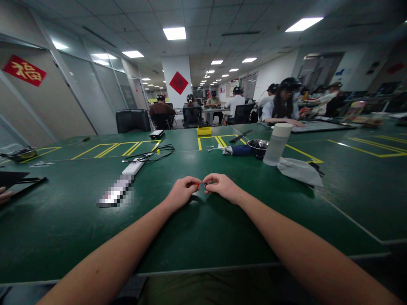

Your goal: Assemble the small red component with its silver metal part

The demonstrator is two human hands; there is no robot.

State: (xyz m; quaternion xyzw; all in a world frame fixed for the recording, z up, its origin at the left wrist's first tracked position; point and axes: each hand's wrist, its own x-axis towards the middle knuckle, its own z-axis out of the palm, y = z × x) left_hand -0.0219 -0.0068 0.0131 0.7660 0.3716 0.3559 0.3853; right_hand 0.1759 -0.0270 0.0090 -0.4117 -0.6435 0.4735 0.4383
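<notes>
Over the green table [222,250], my left hand [182,192] is closed in a pinch on a small red piece [197,185]. Facing it, my right hand [221,186] pinches a small dark piece [205,184]. The fingertips of both hands are close together, with the two pieces between them. Both pieces are too small to make out further.
Left of my hands lie a blurred-out phone [116,190], a white power bank [133,166] and a black cable [165,148]. Ahead and right are a dark blue pouch [241,150], metal bowl [259,147], bottle [277,145] and grey pouch [299,170]. People sit beyond.
</notes>
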